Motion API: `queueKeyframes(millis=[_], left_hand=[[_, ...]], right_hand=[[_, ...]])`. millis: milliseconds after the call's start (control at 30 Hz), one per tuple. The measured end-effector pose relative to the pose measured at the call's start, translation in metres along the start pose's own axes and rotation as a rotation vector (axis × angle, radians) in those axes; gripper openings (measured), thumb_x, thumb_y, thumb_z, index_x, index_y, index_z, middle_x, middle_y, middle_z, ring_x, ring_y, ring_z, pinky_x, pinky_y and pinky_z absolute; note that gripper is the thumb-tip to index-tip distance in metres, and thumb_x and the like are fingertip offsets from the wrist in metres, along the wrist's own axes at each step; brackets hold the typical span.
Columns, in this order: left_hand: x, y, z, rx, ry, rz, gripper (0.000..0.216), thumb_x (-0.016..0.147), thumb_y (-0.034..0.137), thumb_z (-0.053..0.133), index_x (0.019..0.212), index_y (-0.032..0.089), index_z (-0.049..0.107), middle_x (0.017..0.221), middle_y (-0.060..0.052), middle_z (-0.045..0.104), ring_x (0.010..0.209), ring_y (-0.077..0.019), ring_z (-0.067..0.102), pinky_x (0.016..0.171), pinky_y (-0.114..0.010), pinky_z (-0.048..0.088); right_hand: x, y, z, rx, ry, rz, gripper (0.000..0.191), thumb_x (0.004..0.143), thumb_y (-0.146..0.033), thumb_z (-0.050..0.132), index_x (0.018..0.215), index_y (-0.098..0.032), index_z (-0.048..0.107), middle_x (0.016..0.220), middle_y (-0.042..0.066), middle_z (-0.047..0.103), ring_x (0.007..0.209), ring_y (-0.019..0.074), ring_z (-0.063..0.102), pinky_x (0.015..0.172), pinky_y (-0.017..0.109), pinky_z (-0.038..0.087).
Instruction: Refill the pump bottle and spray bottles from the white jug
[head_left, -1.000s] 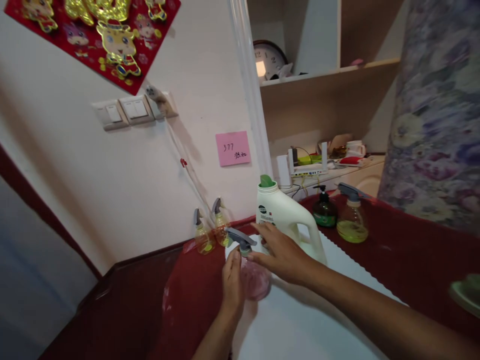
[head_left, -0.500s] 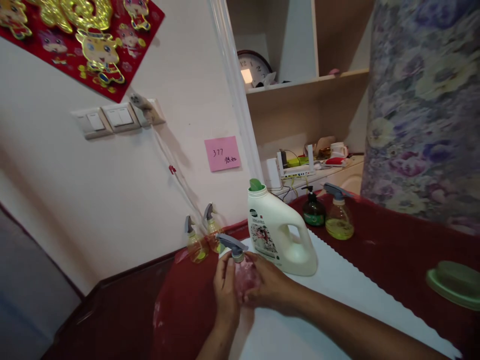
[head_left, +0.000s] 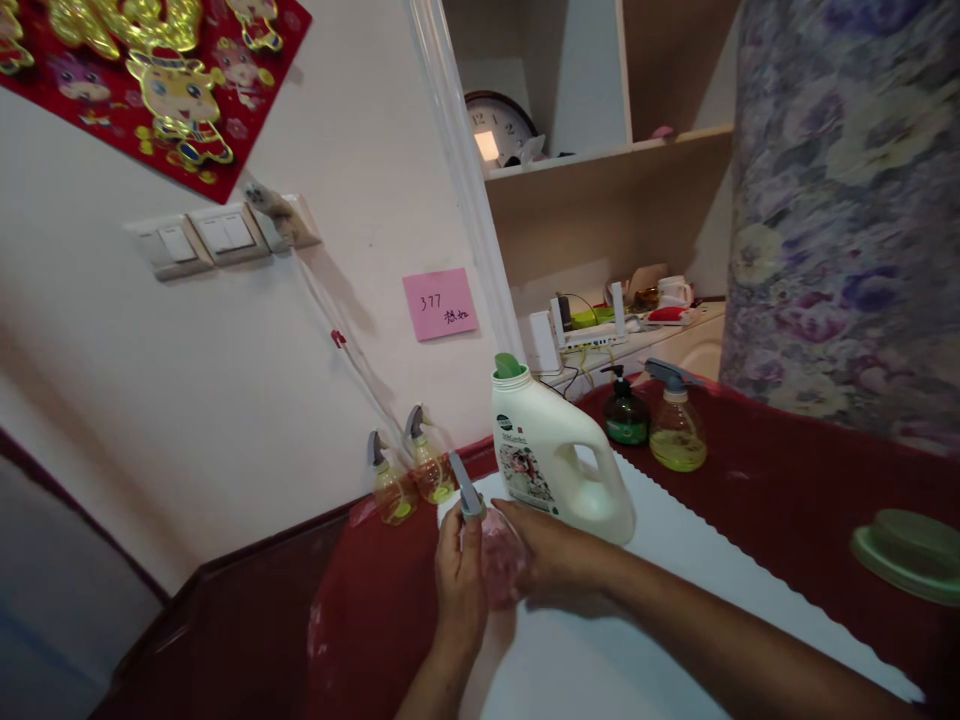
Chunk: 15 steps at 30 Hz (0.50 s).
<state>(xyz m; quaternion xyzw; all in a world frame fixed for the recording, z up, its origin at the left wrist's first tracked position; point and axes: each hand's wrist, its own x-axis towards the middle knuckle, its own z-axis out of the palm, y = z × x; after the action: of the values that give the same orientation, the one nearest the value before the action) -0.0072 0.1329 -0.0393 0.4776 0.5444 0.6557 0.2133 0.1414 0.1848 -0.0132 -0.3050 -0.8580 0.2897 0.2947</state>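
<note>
A small clear spray bottle (head_left: 498, 562) with pink liquid and a grey trigger head stands on the white mat (head_left: 675, 600). My left hand (head_left: 459, 580) wraps its left side, fingers closed on it. My right hand (head_left: 551, 565) grips its right side, with the forearm running in from the lower right. Just behind them stands a white detergent jug (head_left: 551, 460) with a green cap.
Two small yellow spray bottles (head_left: 409, 480) sit against the wall. A dark pump bottle (head_left: 624, 415) and a yellow spray bottle (head_left: 676, 430) stand on the red cloth (head_left: 787, 490). A green lid (head_left: 907, 555) lies at right. A person in floral clothing (head_left: 847, 220) stands at right.
My right hand came off the jug's side and closed on the pink spray bottle. The bottle's grey trigger head has turned from pointing left toward pointing away.
</note>
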Motion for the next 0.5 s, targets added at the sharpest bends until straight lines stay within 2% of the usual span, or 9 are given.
queueKeyframes(millis=[67,133,167,233,300,367,433,500], left_hand=[[-0.001,0.001,0.001,0.010,-0.006,-0.008,0.041,0.092,0.057,0.059,0.112,0.022,0.069,0.106,-0.006,0.072,0.107,-0.0258,0.063,0.092,-0.033,0.046],[-0.002,0.001,0.002,0.020,-0.014,-0.010,0.042,0.093,0.057,0.057,0.112,0.022,0.068,0.105,-0.006,0.072,0.110,-0.0260,0.062,0.092,-0.033,0.046],[-0.002,0.001,0.002,0.024,-0.016,-0.008,0.043,0.094,0.058,0.056,0.113,0.021,0.068,0.106,-0.006,0.072,0.111,-0.0260,0.062,0.092,-0.033,0.046],[-0.002,0.000,0.002,0.021,-0.020,0.000,0.045,0.094,0.058,0.055,0.116,0.021,0.066,0.112,-0.007,0.071,0.112,-0.0263,0.062,0.093,-0.034,0.046],[-0.002,-0.002,0.002,0.016,-0.009,0.000,0.049,0.094,0.060,0.053,0.120,0.020,0.065,0.117,-0.008,0.071,0.114,-0.0269,0.062,0.094,-0.035,0.046],[-0.001,-0.005,0.002,0.023,-0.003,-0.004,0.052,0.094,0.062,0.053,0.123,0.020,0.063,0.120,-0.010,0.070,0.115,-0.0274,0.062,0.095,-0.035,0.046],[-0.001,-0.007,0.003,0.032,0.000,-0.010,0.054,0.094,0.063,0.052,0.124,0.019,0.062,0.124,-0.011,0.069,0.118,-0.0276,0.061,0.096,-0.036,0.045],[-0.002,-0.009,0.003,0.048,-0.005,-0.006,0.054,0.094,0.063,0.051,0.122,0.019,0.062,0.126,-0.012,0.067,0.120,-0.0280,0.060,0.097,-0.036,0.045]], right_hand=[[0.004,-0.009,-0.022,-0.079,0.039,-0.052,0.037,0.095,-0.023,0.066,0.131,-0.020,0.059,0.138,0.011,0.059,0.124,0.0262,0.059,0.105,0.050,0.050],[0.012,-0.023,-0.043,-0.152,0.114,-0.127,0.048,0.096,-0.003,0.049,0.142,-0.015,0.050,0.145,0.015,0.053,0.133,0.0246,0.051,0.111,0.046,0.043],[0.019,-0.030,-0.053,-0.192,0.126,-0.180,0.054,0.096,0.001,0.042,0.147,-0.016,0.046,0.153,0.015,0.045,0.140,0.0237,0.043,0.114,0.044,0.040],[0.035,-0.043,-0.067,-0.277,0.048,-0.337,0.061,0.094,0.002,0.046,0.148,-0.026,0.048,0.163,0.007,0.034,0.148,0.0214,0.031,0.119,0.041,0.033],[0.053,-0.050,-0.075,-0.369,-0.101,-0.476,0.056,0.091,-0.001,0.059,0.140,-0.028,0.058,0.160,0.004,0.042,0.150,0.0231,0.030,0.121,0.041,0.029],[0.068,-0.053,-0.080,-0.451,-0.218,-0.552,0.038,0.091,-0.013,0.069,0.127,-0.026,0.068,0.148,0.005,0.056,0.141,0.0252,0.044,0.117,0.042,0.035],[0.078,-0.053,-0.081,-0.523,-0.266,-0.567,0.026,0.093,-0.025,0.071,0.119,-0.022,0.071,0.134,0.007,0.064,0.127,0.0253,0.057,0.110,0.046,0.043],[0.083,-0.053,-0.080,-0.585,-0.269,-0.551,0.025,0.095,-0.034,0.069,0.115,-0.019,0.070,0.124,0.007,0.067,0.118,0.0252,0.061,0.105,0.051,0.046]])
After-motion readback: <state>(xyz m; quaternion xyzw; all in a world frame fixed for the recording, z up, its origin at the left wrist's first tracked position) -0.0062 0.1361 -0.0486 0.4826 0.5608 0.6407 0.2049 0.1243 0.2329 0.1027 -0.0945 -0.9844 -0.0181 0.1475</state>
